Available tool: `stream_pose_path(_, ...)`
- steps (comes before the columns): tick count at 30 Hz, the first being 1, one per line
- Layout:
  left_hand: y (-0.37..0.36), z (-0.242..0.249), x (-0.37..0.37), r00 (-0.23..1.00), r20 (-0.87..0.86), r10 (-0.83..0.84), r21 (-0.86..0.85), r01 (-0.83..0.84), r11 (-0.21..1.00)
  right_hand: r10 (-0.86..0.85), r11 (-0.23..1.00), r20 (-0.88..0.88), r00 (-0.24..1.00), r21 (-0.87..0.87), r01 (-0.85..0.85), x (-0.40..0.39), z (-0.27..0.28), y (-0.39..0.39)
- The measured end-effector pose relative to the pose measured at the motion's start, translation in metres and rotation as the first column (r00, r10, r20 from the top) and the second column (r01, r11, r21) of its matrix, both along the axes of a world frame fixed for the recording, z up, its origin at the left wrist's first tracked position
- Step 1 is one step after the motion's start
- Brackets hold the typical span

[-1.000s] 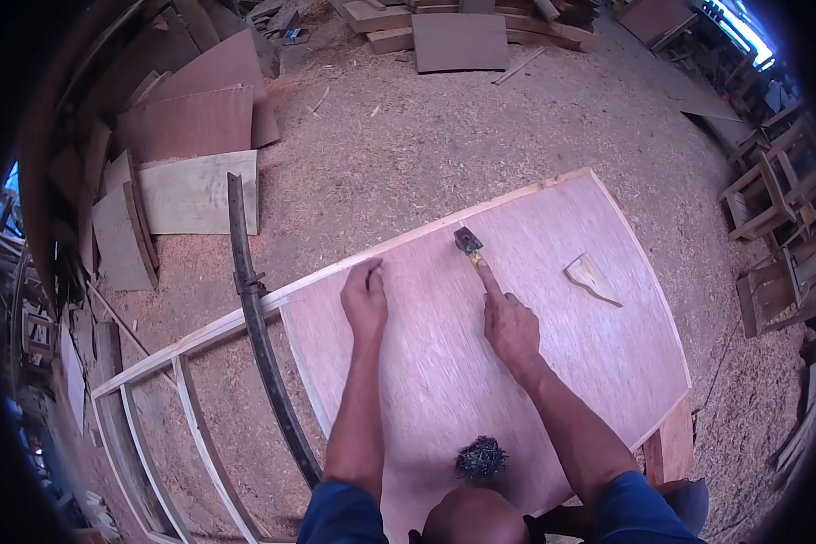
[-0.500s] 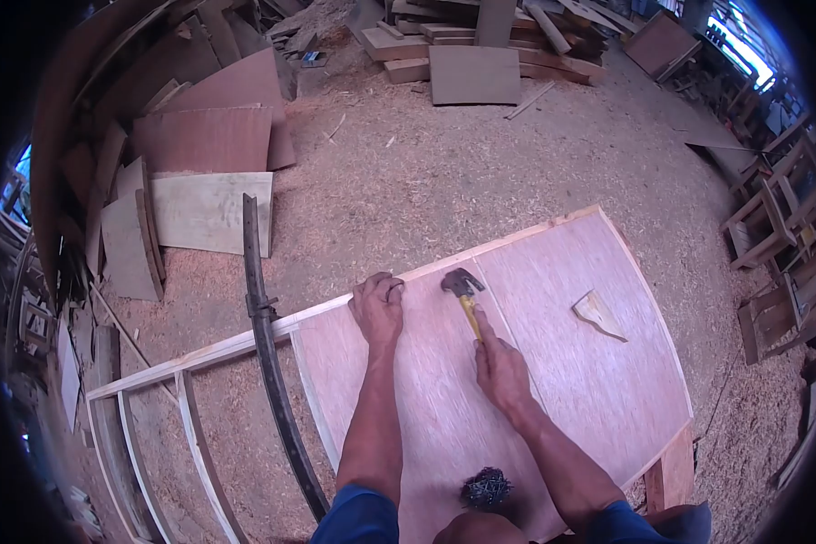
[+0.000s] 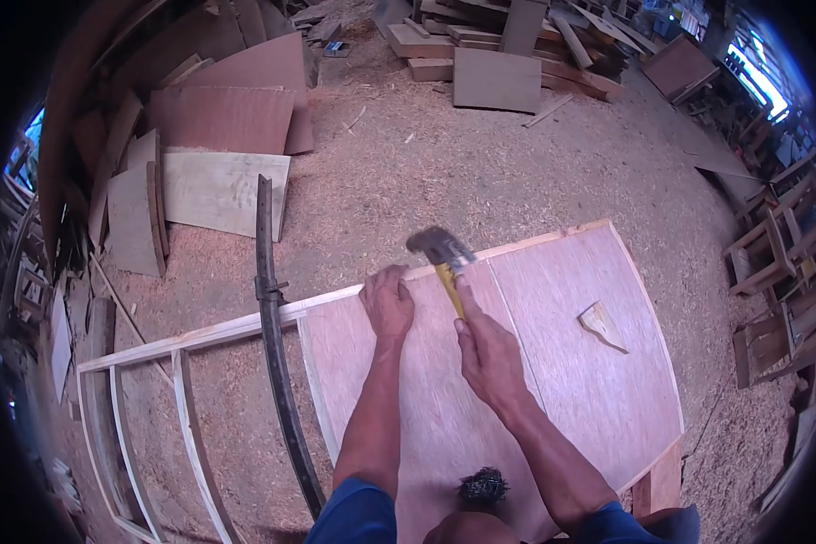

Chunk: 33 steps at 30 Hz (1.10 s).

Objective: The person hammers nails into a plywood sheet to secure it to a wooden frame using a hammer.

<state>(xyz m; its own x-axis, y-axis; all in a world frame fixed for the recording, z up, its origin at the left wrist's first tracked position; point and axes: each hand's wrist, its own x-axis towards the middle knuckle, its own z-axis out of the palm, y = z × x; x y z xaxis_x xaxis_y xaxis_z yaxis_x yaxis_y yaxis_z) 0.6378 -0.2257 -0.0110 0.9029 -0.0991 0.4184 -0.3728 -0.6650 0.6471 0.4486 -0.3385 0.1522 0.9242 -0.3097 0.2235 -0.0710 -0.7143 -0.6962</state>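
My right hand [image 3: 491, 358] is wrapped round the yellow handle of a claw hammer [image 3: 449, 288], whose dark head is raised near the far edge of the panel and slightly blurred. At that same edge rests my left hand [image 3: 390, 304], fingers bent and closed over the wooden frame rail [image 3: 199, 338]; whatever they pinch is hidden. Pinkish plywood [image 3: 444, 399] covers the right part of the frame. A heap of nails [image 3: 483, 487] lies on the plywood close to my body. Further right on it sits a small offcut of wood [image 3: 604, 328].
A long dark metal bar clamp [image 3: 276, 381] crosses the frame left of the plywood. Leaning boards [image 3: 227, 118] stand at the far left, and stacked lumber [image 3: 499, 77] lies at the back. Wooden chair frames [image 3: 771, 245] line the right side. Shavings cover the floor [image 3: 408, 181].
The hammer has risen and swung left toward my left hand. My left hand stays at the panel's far edge, its fingers slightly shifted. The whole view has shifted a little.
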Motion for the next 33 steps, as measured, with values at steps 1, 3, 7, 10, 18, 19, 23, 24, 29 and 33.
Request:
stream_pose_path(1, -0.005, 0.000, 0.000, 0.994, 0.076, 0.075, 0.032, -0.077, 0.996, -0.001, 1.000, 0.093, 0.996, 0.020, -0.001, -0.005, 0.005, 0.002)
stream_pose_path(3, -0.013, 0.001, 0.009, 0.987, 0.075, 0.145, 0.179, -0.157, 0.971, -0.015, 1.000, 0.287, 0.958, -0.007, 0.018, -0.006, -0.003, 0.005)
stream_pose_path(7, -0.015, 0.013, 0.026, 0.977, -0.110, 0.183, 0.388, -0.127, 0.913, 0.022, 0.987, 0.039, 0.999, -0.162, -0.015, 0.006, -0.055, -0.009)
stream_pose_path(10, -0.015, 0.013, 0.023, 0.977, -0.100, 0.187, 0.352, -0.141, 0.925, 0.031, 0.991, -0.175, 0.984, -0.120, -0.052, 0.033, -0.078, -0.015)
stream_pose_path(18, -0.011, 0.018, 0.026, 0.974, -0.140, 0.176, 0.387, -0.109, 0.916, -0.001, 0.996, -0.135, 0.991, -0.093, -0.012, 0.013, -0.056, 0.000)
stream_pose_path(19, -0.009, 0.013, 0.023, 0.975, -0.142, 0.171, 0.369, -0.108, 0.923, -0.006, 0.986, -0.316, 0.949, -0.159, -0.047, 0.020, -0.061, -0.004)
stream_pose_path(23, -0.013, 0.003, 0.029, 0.978, -0.117, 0.175, 0.362, -0.122, 0.924, 0.023, 1.000, -0.082, 0.996, 0.015, -0.022, 0.034, -0.051, -0.010)
stream_pose_path(24, -0.007, 0.004, 0.025, 0.976, -0.129, 0.175, 0.373, -0.116, 0.921, 0.002, 0.997, 0.050, 0.999, 0.071, -0.006, 0.021, -0.033, -0.001)
stream_pose_path(29, -0.011, 0.014, 0.024, 0.978, -0.139, 0.156, 0.360, -0.097, 0.928, -0.085, 0.992, -0.207, 0.975, -0.114, 0.062, 0.011, -0.078, 0.005)
stream_pose_path(33, -0.012, -0.001, 0.031, 0.986, -0.089, 0.143, 0.345, -0.104, 0.933, -0.011, 1.000, -0.097, 0.995, 0.011, 0.012, 0.038, -0.060, -0.011)
